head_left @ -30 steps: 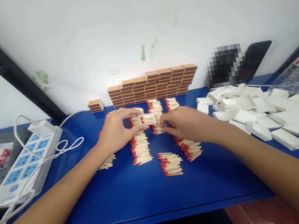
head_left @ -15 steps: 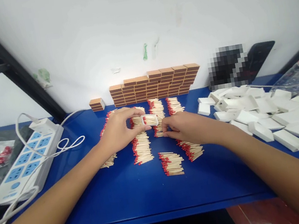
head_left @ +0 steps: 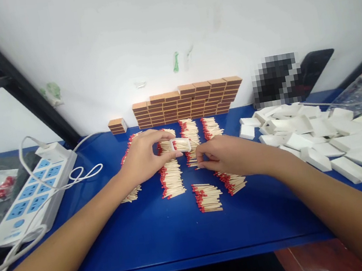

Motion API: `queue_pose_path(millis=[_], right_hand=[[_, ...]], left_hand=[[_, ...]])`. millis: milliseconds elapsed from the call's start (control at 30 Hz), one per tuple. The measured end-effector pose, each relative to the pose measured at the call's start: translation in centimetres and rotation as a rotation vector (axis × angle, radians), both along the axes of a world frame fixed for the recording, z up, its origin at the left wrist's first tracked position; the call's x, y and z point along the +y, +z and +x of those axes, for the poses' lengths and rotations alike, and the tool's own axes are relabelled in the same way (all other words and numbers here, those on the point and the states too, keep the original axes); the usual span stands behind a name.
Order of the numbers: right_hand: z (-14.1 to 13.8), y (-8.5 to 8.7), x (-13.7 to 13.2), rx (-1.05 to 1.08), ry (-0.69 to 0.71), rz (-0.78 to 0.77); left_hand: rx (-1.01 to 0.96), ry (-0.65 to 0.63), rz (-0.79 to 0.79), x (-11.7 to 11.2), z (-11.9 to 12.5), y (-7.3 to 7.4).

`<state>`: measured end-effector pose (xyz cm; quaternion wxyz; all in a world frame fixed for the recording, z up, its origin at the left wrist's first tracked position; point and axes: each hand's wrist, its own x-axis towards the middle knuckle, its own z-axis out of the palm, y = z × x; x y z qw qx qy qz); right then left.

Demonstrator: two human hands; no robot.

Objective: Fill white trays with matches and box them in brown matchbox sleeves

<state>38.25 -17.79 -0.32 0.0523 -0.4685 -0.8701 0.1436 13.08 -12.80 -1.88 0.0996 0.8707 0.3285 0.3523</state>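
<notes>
My left hand (head_left: 149,154) pinches a small white matchbox tray (head_left: 186,145) by its left end, thumb below and fingers above. Several red-headed matches lie inside the tray. Close to the tray's right end, my right hand (head_left: 224,153) is closed, fingertips pressed together over a thin pale matchstick that is mostly hidden. Under and around both hands, matches (head_left: 173,180) lie in rows on the blue table (head_left: 143,243), heads mostly to the left. A separate small pile of matches (head_left: 208,197) lies nearer the front edge.
Brown matchboxes (head_left: 177,110) are stacked against the wall, with a shorter stack (head_left: 117,126) to their left. Many white trays (head_left: 324,144) are heaped at the right. A power strip (head_left: 35,197) with white cables occupies the left. A dark phone-like object (head_left: 317,68) leans at the back right.
My right hand has shifted very slightly, and a thin pale stick now shows between it and the tray. My left hand and the tray stay in place.
</notes>
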Motion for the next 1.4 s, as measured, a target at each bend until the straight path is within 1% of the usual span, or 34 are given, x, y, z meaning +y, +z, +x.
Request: queue_pose_path(millis=[200,367,467,567,833,1033,1233,1400], right_hand=[[0.05,0.02,0.01,-0.056,-0.009,-0.066],[-0.48,-0.28,-0.32,-0.083,0.009,-0.004],[-0.62,-0.38,-0.26,-0.063,-0.003,0.036],[-0.39,-0.21,-0.09,-0.033,-0.013,0.04],[0.25,0.45,-0.23,-0.005,0.011,-0.06],[0.16,0.23,-0.31,0.015,0.016,-0.075],[0.01,0.04,-0.37,-0.002,0.009,-0.053],[-0.35,0.17,-0.07,0.018,-0.061,0.04]], left_hand=[[0.013,0.002,0.009,-0.02,-0.02,-0.03],[0.009,0.002,0.009,-0.08,-0.02,0.09],[0.011,0.009,0.007,-0.02,-0.02,0.1],[0.006,0.002,0.008,0.01,-0.01,0.06],[0.03,0.01,0.018,-0.11,-0.02,0.11],[0.008,0.001,0.032,0.01,-0.04,-0.12],[0.011,-0.008,0.038,-0.01,-0.02,-0.09],[0.003,-0.005,0.034,0.01,-0.04,-0.03]])
